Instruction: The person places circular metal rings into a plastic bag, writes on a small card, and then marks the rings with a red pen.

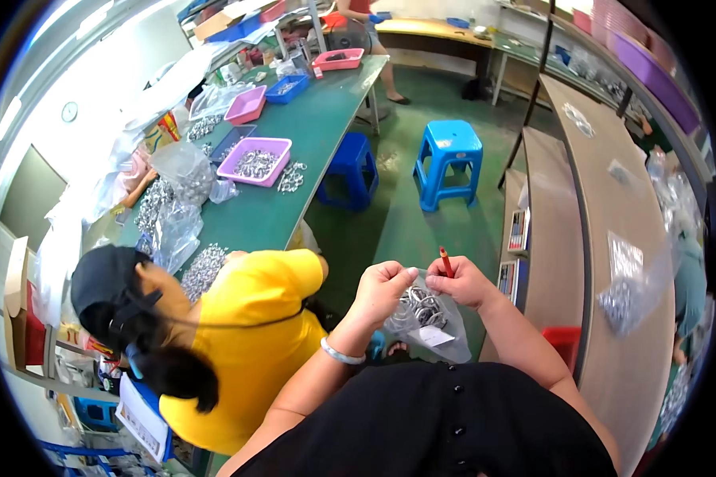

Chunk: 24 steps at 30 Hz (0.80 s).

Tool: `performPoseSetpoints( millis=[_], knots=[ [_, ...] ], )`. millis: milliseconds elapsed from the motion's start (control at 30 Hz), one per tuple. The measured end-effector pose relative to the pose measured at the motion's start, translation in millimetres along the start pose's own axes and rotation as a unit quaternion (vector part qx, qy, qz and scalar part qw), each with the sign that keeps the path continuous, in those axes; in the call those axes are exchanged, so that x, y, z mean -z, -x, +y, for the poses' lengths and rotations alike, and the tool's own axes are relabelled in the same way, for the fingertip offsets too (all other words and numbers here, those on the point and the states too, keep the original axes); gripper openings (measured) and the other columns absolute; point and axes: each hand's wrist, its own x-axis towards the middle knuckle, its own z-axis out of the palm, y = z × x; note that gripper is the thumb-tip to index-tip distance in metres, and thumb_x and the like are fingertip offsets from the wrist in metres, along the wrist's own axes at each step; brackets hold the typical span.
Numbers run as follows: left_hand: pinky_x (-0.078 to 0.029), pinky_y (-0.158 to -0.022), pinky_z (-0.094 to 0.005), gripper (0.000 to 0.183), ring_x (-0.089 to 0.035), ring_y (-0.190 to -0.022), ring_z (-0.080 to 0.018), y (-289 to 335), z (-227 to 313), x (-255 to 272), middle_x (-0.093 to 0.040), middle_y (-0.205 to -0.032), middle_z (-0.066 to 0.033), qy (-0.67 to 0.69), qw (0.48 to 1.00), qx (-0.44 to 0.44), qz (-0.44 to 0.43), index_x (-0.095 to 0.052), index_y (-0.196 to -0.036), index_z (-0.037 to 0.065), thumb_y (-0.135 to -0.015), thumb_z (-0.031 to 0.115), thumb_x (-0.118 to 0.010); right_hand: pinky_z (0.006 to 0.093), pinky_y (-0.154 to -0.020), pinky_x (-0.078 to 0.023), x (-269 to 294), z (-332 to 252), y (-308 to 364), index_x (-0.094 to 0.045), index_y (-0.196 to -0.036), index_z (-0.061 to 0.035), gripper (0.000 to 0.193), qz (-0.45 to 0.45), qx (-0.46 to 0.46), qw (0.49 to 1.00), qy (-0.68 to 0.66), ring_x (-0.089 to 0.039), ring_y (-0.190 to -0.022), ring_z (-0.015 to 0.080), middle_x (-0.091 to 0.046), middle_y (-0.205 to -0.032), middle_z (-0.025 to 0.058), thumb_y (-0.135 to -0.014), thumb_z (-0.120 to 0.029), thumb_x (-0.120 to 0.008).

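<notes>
A clear plastic bag (453, 340) of silvery metal rings hangs between my two hands, with a small white paper slip showing through its lower part. My left hand (382, 292) pinches the bag's top edge between thumb and forefinger. Opposite it, my right hand (463, 284) is closed on the other side of the bag's top. A red pen (446, 261) sticks up from the fingers of that same hand. Part of the bag's mouth is hidden behind my fingers.
At my left sits a person in a yellow shirt (247, 350) beside a green table (294, 139). On it are a pink tray (285, 168) of metal parts and loose piles. A blue stool (451, 151) stands ahead; brown shelving (624, 230) runs along my right, holding a bagged bundle (624, 298).
</notes>
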Motion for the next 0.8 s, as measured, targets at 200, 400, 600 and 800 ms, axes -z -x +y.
performPoseSetpoints(
  millis=[200,400,600,800],
  knots=[
    [-0.030,-0.043,-0.0203,0.023,-0.037,-0.049,-0.0022,-140.0,17.9,12.4,-0.044,-0.053,0.0059,-0.134,0.991,-0.022,-0.003,-0.053,-0.061,0.002,-0.079,0.015,-0.061,0.0205,-0.054,-0.037,71.4,-15.9,-102.2,-0.055,-0.071,-0.0025,0.008,0.034,-0.025,0.999,0.000,-0.046,-0.057,0.0068,-0.051,-0.061,-0.0013,-0.077,-0.007,-0.057],
    [-0.034,-0.045,-0.0238,0.023,-0.041,-0.050,-0.0051,-254.3,39.9,57.9,-0.048,-0.052,0.0018,-0.163,0.982,-0.083,0.049,-0.055,-0.063,0.001,-0.077,0.018,-0.062,0.0190,-0.048,-0.034,109.9,-39.7,-229.5,-0.054,-0.069,-0.0058,0.010,0.008,-0.026,0.999,-0.039,-0.044,-0.052,0.0052,-0.051,-0.061,-0.0021,-0.079,-0.007,-0.056],
    [-0.042,-0.051,-0.0312,0.019,-0.053,-0.054,-0.0201,-331.3,78.1,95.1,-0.054,-0.059,-0.0104,-0.264,0.904,-0.238,0.237,-0.057,-0.074,0.003,-0.073,0.021,-0.063,0.0145,-0.039,-0.027,148.6,-74.8,-361.6,-0.053,-0.074,-0.0070,0.006,-0.030,0.008,0.998,-0.056,-0.041,-0.045,0.0025,-0.050,-0.059,-0.0029,-0.080,-0.008,-0.055],
    [-0.040,-0.049,-0.0277,0.015,-0.049,-0.052,-0.0140,-346.8,65.6,129.5,-0.050,-0.058,-0.0062,-0.249,0.837,-0.187,0.450,-0.055,-0.084,0.003,-0.075,0.014,-0.061,0.0155,-0.036,-0.026,180.2,-80.2,-495.7,-0.051,-0.076,-0.0036,0.009,-0.146,0.040,0.987,-0.049,-0.036,-0.040,0.0031,-0.049,-0.056,-0.0007,-0.083,-0.008,-0.052]
  ],
)
